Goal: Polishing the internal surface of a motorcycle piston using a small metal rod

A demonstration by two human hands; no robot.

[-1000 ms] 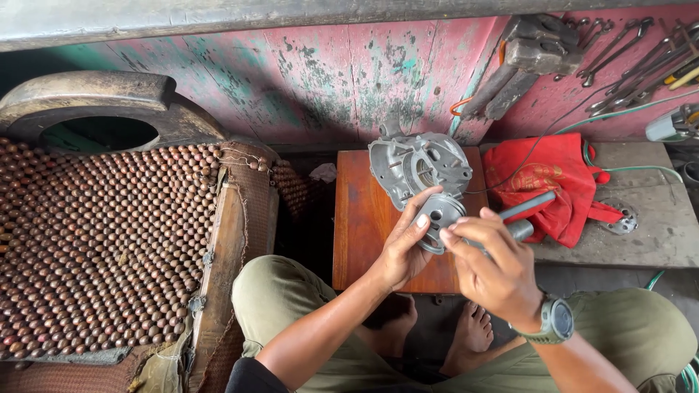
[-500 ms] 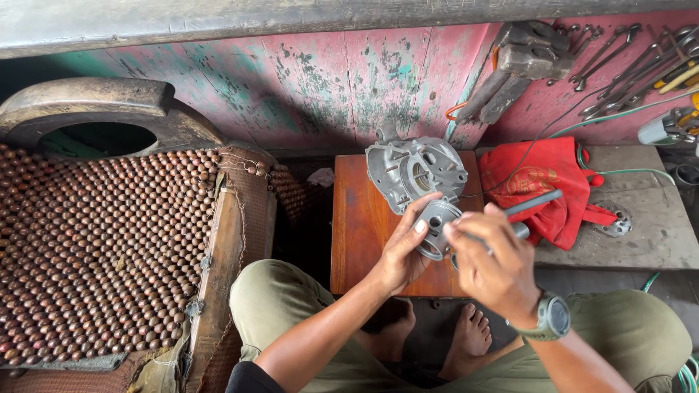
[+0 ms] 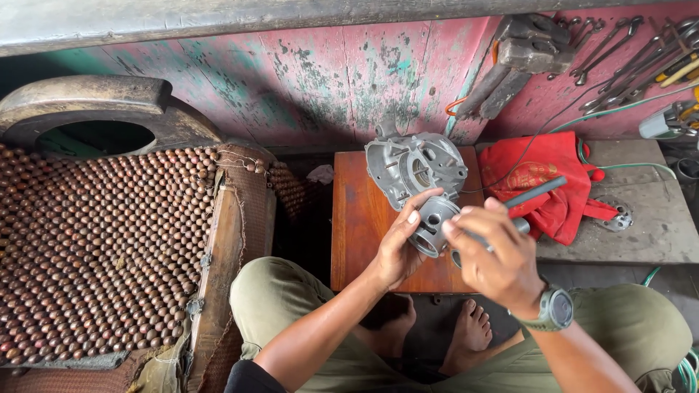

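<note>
Piston (image 3: 432, 225), grey metal and cylindrical, sits in my left hand (image 3: 399, 251), above the near right part of the brown stool (image 3: 364, 233). My left fingers wrap its side and the thumb presses near its top, so that hand is clamped on it. My right hand (image 3: 494, 255) is closed around a dark rod (image 3: 535, 192), whose free end sticks up and to the right, over the red cloth (image 3: 550, 182). The lower end of the rod is hidden behind my fingers, so I cannot tell whether it meets the piston. The two hands are just beside each other, fingertips nearly touching over the piston. A watch (image 3: 555, 308) is on my right wrist.

Just behind the piston, a grey engine casing (image 3: 413, 166) lies on the stool, close to the peeling pink wall (image 3: 328, 80). The red cloth lies on a grey slab (image 3: 655, 218) to the right, with a green cable (image 3: 626, 109) running across it. Hammers (image 3: 520, 54) and wrenches (image 3: 626, 44) lean against the wall above. To the left is a beaded seat (image 3: 95, 247) with a wooden frame. My bare feet (image 3: 470, 331) show below the stool, between my knees.
</note>
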